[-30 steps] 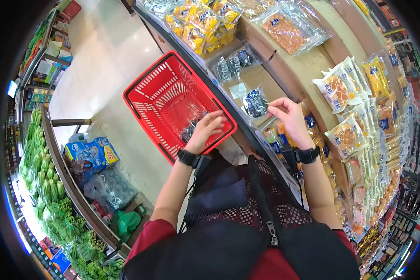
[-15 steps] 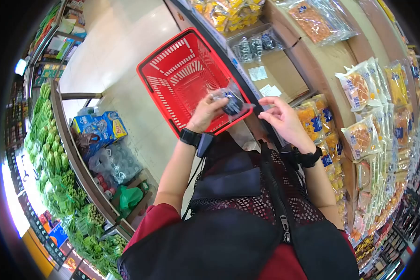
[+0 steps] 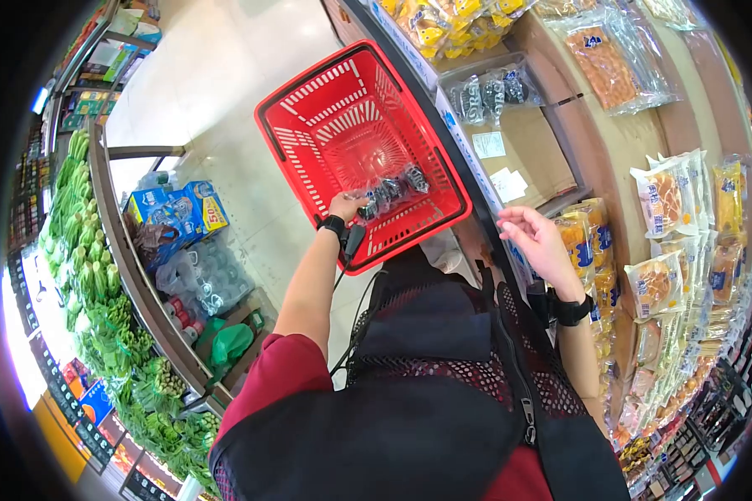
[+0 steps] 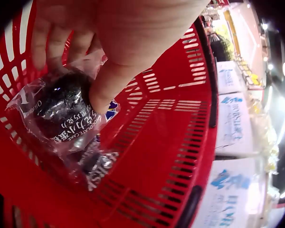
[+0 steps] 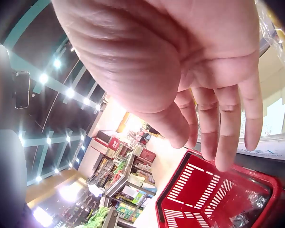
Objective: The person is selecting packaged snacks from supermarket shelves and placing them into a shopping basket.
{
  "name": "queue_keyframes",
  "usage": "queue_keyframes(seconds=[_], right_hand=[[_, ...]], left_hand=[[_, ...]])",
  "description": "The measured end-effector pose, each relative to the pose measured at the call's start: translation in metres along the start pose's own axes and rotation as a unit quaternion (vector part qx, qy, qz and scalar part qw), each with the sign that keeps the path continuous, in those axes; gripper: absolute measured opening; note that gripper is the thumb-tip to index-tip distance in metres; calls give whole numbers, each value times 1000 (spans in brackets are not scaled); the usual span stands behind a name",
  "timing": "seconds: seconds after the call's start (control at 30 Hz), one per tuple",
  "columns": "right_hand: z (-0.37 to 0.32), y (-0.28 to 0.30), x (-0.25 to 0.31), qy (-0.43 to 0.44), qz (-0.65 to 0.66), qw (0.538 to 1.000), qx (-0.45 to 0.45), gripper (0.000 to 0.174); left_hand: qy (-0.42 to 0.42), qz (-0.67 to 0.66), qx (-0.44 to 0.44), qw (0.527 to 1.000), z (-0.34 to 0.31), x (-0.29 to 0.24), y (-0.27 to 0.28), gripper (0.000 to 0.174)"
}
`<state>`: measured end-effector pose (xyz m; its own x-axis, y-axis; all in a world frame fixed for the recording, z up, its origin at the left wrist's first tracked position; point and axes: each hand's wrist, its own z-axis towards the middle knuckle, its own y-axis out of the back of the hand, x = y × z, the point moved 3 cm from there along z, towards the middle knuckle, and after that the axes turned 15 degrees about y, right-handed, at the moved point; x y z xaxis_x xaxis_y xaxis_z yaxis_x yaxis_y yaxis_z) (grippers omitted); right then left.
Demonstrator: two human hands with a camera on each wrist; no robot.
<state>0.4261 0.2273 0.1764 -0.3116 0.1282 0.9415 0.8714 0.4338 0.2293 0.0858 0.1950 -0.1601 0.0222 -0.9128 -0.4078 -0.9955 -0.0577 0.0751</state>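
Observation:
Down inside the red basket (image 3: 355, 150), my left hand (image 3: 347, 206) pinches a clear-wrapped dark chocolate cake (image 4: 61, 104) between thumb and fingers. The left wrist view shows the printed words "chocolate cake" on its wrapper. Another dark wrapped cake (image 4: 92, 161) lies right beside it on the basket's floor. My right hand (image 3: 543, 249) hovers by the shelf edge, fingers loosely extended and holding nothing. The right wrist view shows this hand (image 5: 213, 95) with its fingers pointing toward the basket.
On the shelf, a cardboard tray (image 3: 533, 154) bears several dark wrapped cakes (image 3: 493, 93) at its far end and white paper slips. Bagged yellow snacks (image 3: 455, 25) and wrapped pastries (image 3: 656, 284) flank it. Left stand a blue box (image 3: 167, 215) and green vegetables (image 3: 96, 259).
My left hand has carried a wrapped cake from over the basket's near right side down into the basket. My right hand, which earlier held a cake over the tray, now holds nothing.

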Motion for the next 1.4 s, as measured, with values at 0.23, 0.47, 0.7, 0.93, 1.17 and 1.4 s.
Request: queue_keyframes(seconds=[0.23,0.47,0.7,0.93,1.17,1.4], right_hand=[[12,10,1,-22,-61,998,-22,18],[68,22,-3,-2,-150,989,-16,33],[160,25,-54,37,-327,930,-166,48],[163,41,-45,-46,-321,937,-126,23],[48,51,6,78,141,968,-194,7],[-49,31,19,88,288,952,-53,10]], left_hand=[[18,148,-61,987,101,55,-8,45],[54,194,-244,949,35,11,-21,75],[-19,152,-253,955,-12,-16,-22,69],[-105,43,-170,979,-70,-32,-12,48],[-103,-80,109,985,-167,-72,-54,38],[-153,-107,439,879,-279,-136,-132,54]])
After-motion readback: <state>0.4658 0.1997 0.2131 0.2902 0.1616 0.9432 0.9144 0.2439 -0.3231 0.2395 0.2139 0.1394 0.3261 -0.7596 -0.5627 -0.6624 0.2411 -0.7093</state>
